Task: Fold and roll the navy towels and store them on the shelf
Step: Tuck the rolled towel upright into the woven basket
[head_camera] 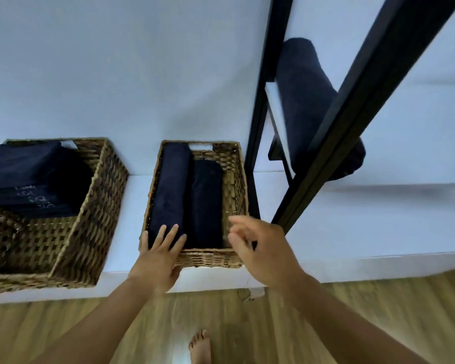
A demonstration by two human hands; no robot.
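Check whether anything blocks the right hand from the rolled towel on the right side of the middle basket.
Nothing visible does. The right hand hovers over the near right corner of the open wicker basket, with the right rolled towel uncovered just beside it. The left hand rests on the other rolled towel.

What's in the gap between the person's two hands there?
In the head view, the near end of the second rolled towel and the front rim of the basket lie between the left hand and right hand.
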